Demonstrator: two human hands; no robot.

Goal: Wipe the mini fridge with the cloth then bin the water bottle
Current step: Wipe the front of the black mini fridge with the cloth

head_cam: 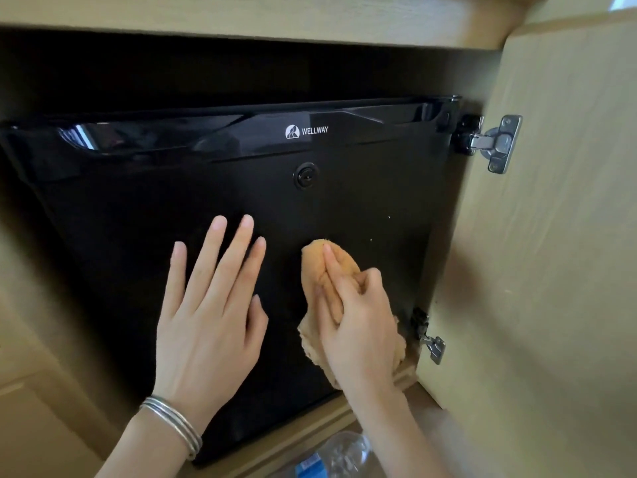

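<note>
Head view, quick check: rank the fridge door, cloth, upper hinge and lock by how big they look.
1. fridge door
2. cloth, though the right hand hides part of it
3. upper hinge
4. lock

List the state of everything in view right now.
mini fridge: door closed.
cabinet door: swung open to the right.
cloth: bunched, pressed against the fridge door.
right hand: grips the cloth.
left hand: fingers straight, flat on the fridge door.
water bottle: lying below the fridge, not yet binned.
</note>
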